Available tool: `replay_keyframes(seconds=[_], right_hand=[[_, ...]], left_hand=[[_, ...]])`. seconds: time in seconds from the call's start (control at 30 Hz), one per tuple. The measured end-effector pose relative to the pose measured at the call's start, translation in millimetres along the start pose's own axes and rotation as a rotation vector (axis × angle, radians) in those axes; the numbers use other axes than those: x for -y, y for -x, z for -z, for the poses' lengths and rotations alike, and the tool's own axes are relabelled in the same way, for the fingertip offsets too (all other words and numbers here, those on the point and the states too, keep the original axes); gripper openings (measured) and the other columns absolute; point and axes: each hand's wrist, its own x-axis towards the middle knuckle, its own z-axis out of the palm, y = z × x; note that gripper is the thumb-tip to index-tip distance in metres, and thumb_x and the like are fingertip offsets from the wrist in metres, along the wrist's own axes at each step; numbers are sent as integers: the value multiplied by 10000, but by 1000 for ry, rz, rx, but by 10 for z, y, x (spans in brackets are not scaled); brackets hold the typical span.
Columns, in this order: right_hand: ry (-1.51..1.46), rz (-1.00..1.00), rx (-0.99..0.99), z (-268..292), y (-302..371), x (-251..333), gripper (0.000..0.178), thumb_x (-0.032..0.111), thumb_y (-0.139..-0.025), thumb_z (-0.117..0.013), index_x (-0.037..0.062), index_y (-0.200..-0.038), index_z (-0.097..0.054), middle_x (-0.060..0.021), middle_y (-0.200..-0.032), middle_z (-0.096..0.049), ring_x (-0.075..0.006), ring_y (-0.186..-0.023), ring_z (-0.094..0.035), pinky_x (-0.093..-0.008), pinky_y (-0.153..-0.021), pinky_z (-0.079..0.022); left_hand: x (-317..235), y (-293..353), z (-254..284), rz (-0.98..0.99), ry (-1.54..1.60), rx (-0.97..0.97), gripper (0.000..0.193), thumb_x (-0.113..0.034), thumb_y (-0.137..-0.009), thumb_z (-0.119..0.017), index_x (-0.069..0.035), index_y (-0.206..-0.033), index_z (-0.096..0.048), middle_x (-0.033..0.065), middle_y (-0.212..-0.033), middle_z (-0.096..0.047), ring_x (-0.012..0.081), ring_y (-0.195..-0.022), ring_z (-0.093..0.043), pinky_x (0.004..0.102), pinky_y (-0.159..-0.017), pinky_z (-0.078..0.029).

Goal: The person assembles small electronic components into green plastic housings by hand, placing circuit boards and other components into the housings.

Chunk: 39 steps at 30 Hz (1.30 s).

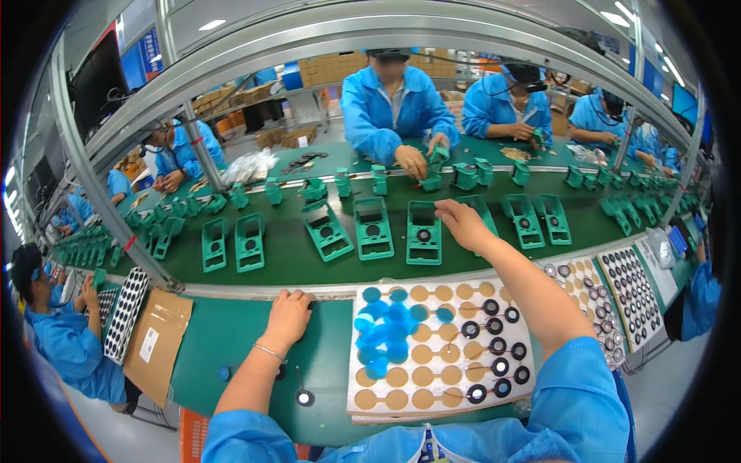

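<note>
On the belt ahead, my right hand (463, 222) has its fingers closed at the upper right corner of a green plastic housing (424, 251). A round black speaker sits inside that housing. My left hand (289, 318) rests on the near rail, its fingers apart and bent over the edge. Something dark shows beside its fingertips, too small to name. Between my arms lies a white foam tray (363, 390) with tan round cutouts, blue film discs (384, 328) and black speakers (494, 345). A loose speaker with a wire (305, 398) lies on the green table below my left hand.
Several green housings (374, 229) stand along the green belt (289, 258). Cardboard (158, 336) and a tray of black discs (127, 312) lie at left; more part trays (629, 289) at right. Co-workers (397, 108) sit across the belt; a metal frame (116, 208) rises at left.
</note>
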Motion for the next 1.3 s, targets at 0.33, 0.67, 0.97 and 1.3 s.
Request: replay_keyframes(seconds=[0.33, 0.67, 0.97, 1.3], right_hand=[[-1006, -390, 370, 89, 779, 461, 260, 202, -879, -574, 25, -1068, -552, -109, -967, -642, -149, -836, -622, -264, -737, -505], [-1870, -609, 969, -488, 1364, 860, 484, 388, -959, -355, -23, -1187, -472, -228, -1100, -573, -272, -1026, -587, -361, -861, -499], [-2122, -501, 1016, -455, 1478, 856, 449, 353, -948, -409, -9, -1211, -447, -225, -1127, -555, -231, -982, -597, -333, -831, -505], [-1846, -601, 735, -317, 1499, 1017, 250, 153, -891, -561, 10, -1085, -497, -83, -998, -567, -131, -827, -556, -251, -691, -493]], left_hand=[[-666, 66, 528, 88, 1559, 25, 264, -22, -801, -623, -10, -1063, -587, 74, -1048, -609, 139, -942, -568, 276, -841, -451], [-1359, 251, 673, -18, 2044, 280, 471, -57, -839, -578, 11, -1269, -398, 140, -1189, -541, 174, -1031, -546, 296, -901, -423], [-1390, 243, 674, -107, 2095, 370, 489, -30, -828, -582, 13, -1264, -364, 194, -1169, -548, 209, -1029, -568, 296, -863, -464], [-1569, 348, 697, 0, 1786, 120, 321, -8, -870, -520, 33, -1179, -448, 157, -1087, -599, 168, -956, -578, 274, -862, -449]])
